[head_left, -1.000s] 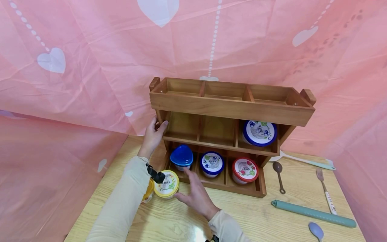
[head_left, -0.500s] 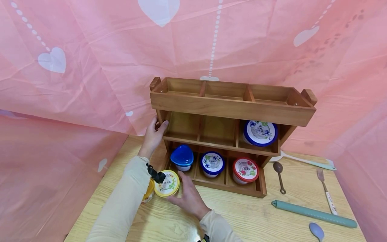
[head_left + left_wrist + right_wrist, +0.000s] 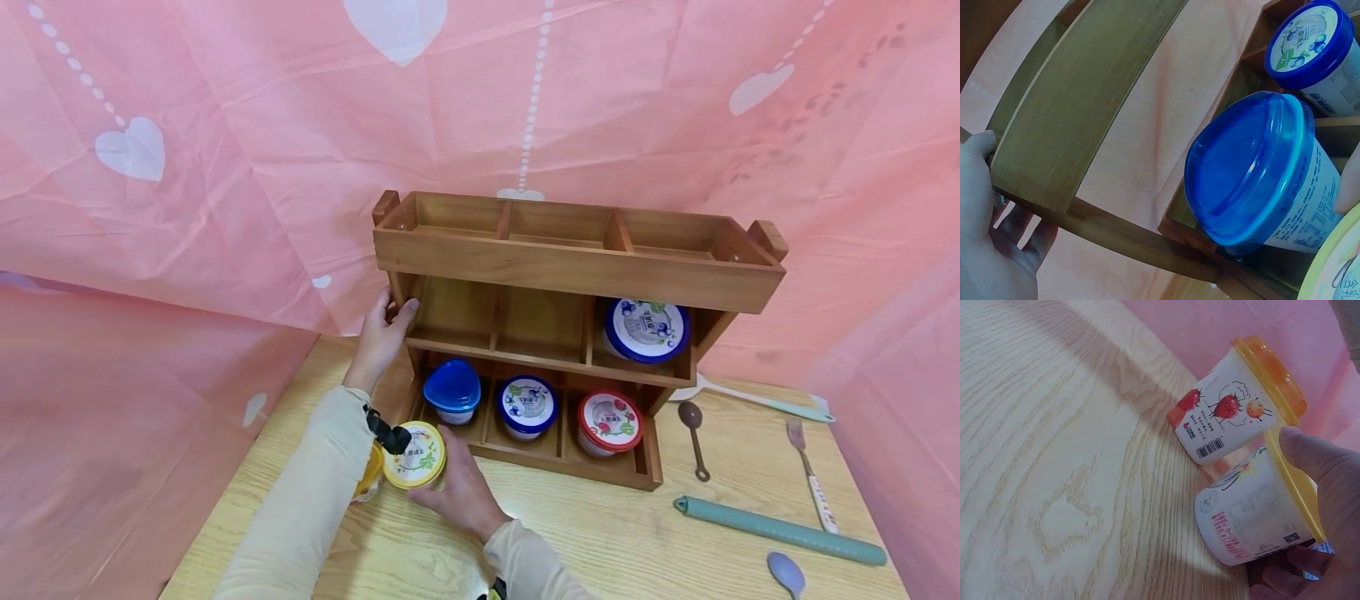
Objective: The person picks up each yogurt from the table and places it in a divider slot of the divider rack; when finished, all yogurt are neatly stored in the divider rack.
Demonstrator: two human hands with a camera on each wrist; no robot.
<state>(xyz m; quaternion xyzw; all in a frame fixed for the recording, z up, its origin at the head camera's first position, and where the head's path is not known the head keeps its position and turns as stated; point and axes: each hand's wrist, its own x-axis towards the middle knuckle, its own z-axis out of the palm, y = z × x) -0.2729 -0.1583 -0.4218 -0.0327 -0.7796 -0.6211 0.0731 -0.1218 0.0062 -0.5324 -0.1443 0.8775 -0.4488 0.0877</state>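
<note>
My left hand (image 3: 379, 337) grips the left side of a three-tier wooden rack (image 3: 577, 265), thumb in front and fingers behind. My right hand (image 3: 463, 492) holds a yellow-lidded yogurt tub (image 3: 414, 457) on the table before the rack's lower left corner. In the right wrist view the thumb lies on the lid's rim, fingers curled beneath the far side. Beside it stands a strawberry-printed tub with an orange lid (image 3: 1225, 412), partly hidden by the left forearm in the head view. The bottom tier holds a blue domed-lid tub (image 3: 452, 390), a blueberry tub (image 3: 527, 406) and a red-lidded tub (image 3: 610, 422).
Another blueberry tub (image 3: 647, 330) sits in the middle tier's right compartment. Right of the rack lie a brown spoon (image 3: 693, 437), a fork (image 3: 810, 475), a green rod-like tool (image 3: 780, 529), a purple spoon (image 3: 785, 572) and a pale-handled utensil (image 3: 765, 398). Pink cloth (image 3: 225, 208) hangs behind.
My right hand has moved left from in front of the blue domed-lid tub and closed round the yellow-lidded tub. The left hand keeps its grip on the rack.
</note>
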